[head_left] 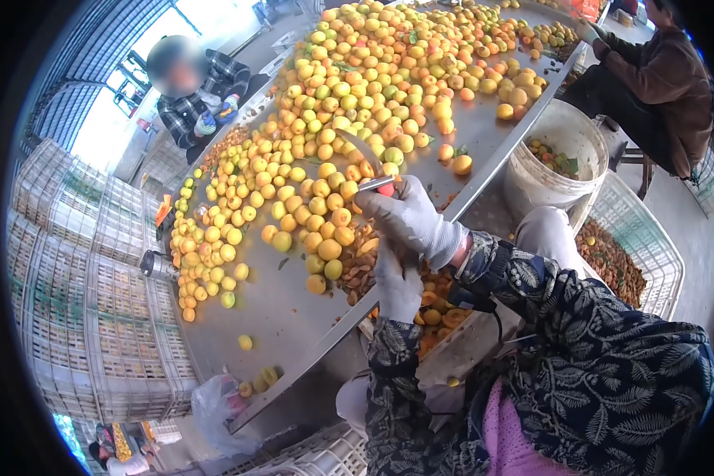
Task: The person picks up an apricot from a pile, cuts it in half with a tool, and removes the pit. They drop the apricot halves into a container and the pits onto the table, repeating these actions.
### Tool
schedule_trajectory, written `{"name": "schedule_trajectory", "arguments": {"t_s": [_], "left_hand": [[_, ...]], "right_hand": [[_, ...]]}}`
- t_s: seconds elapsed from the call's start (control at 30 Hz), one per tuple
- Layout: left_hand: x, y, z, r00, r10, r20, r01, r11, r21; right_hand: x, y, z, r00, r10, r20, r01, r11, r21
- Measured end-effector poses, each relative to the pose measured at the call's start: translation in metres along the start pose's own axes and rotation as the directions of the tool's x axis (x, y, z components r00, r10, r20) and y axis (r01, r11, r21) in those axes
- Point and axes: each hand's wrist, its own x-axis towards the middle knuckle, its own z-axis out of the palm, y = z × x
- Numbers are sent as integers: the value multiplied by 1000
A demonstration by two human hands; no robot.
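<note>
My right hand (412, 218), in a pale work glove, is closed round the red handle of a curved knife (362, 151). The blade points up and away over the apricots (333, 182) heaped on the metal table. Just below it, my gloved left hand (397, 287) is held close against the right, its fingers curled and partly hidden. Whatever those fingers hold cannot be made out. Brown apricot pits (359, 274) lie on the table edge beside both hands. Under the hands, a container of halved apricots (438, 305) shows in part.
A white bucket (555, 155) with scraps stands right of the metal table (282, 337). Behind it sits a crate (662, 246) of pits. Stacked crates (95, 293) line the left. One person (206, 91) sits across the table, another (650, 79) at the far right. A plastic bag (214, 404) hangs by the near corner.
</note>
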Motion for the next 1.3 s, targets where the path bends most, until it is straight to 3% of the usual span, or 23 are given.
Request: {"name": "schedule_trajectory", "arguments": {"t_s": [0.07, 0.13, 0.17, 0.27, 0.33, 0.37, 0.43, 0.47, 0.63, 0.8, 0.87, 0.9, 0.93, 1.0, 1.07, 1.13, 1.17, 1.2, 1.27, 1.3], "left_hand": [[0, 3, -4, 1000, 1, -12, -1, 1000, 15], [0, 8, -12, 925, -340, 170, 373, 899, -232], [1, 9, -12, 926, -339, 168, 371, 899, -231], [3, 10, -11, 949, -280, 147, 313, 892, -327], [6, 2, -8, 993, -109, 42, 116, 973, -199], [5, -1, -6, 993, -110, 42, 116, 974, -196], [3, -6, -3, 990, -136, -27, 135, 991, -17], [4, -2, -4, 990, -136, -28, 136, 991, -18], [6, 5, -9, 1000, -26, -14, 26, 999, 27], [2, 7, -10, 998, -53, -33, 54, 998, 35], [0, 4, -11, 997, -30, -65, 33, 998, 55], [-1, -6, -14, 1000, -3, -13, 4, 995, 101], [-3, -11, -16, 999, 22, 37, -27, 989, 145], [-8, -8, -20, 999, -25, 47, 21, 996, 83], [-12, -8, -23, 997, -52, 54, 50, 998, 32], [-18, -20, -24, 950, 302, 83, -313, 907, 280], [-12, -2, -27, 957, -237, 165, 277, 917, -288], [-9, -11, -26, 963, -220, 157, 257, 925, -279], [-7, -39, -19, 936, -213, 280, 270, 945, -183], [-5, -38, -13, 957, -203, 208, 235, 961, -145]], "right_hand": [[5, 2, -4, 999, 24, 37, -24, 1000, -5], [10, 6, -8, 980, 150, 130, -177, 957, 228], [13, 11, -10, 980, 148, 133, -176, 957, 229], [15, 18, -16, 960, 163, 226, -230, 921, 315], [12, 13, -16, 969, 148, 200, -212, 912, 352], [14, 14, -13, 968, 148, 201, -212, 911, 354], [20, 17, -2, 973, 9, -231, 58, 958, 281], [19, 14, -4, 973, 10, -231, 57, 958, 280], [12, 10, -8, 990, -10, -142, 46, 965, 259], [3, 7, 8, 987, -30, -156, 64, 975, 215], [3, 14, 10, 985, -158, 69, 150, 983, 102], [0, 10, 8, 989, -42, 142, 41, 999, 10], [0, 11, 6, 988, -46, 148, 45, 999, 9], [0, 8, 10, 937, -40, 346, 37, 999, 14], [-3, 3, 9, 937, -16, 350, 5, 999, 32], [3, 15, 8, 967, 119, 224, -140, 987, 80], [7, 16, 12, 986, 91, 141, -110, 985, 136], [10, 14, 10, 980, 143, 137, -167, 968, 189], [6, 3, 10, 972, 230, -44, -220, 960, 173], [10, 10, 7, 975, 219, -41, -209, 962, 177]]}}
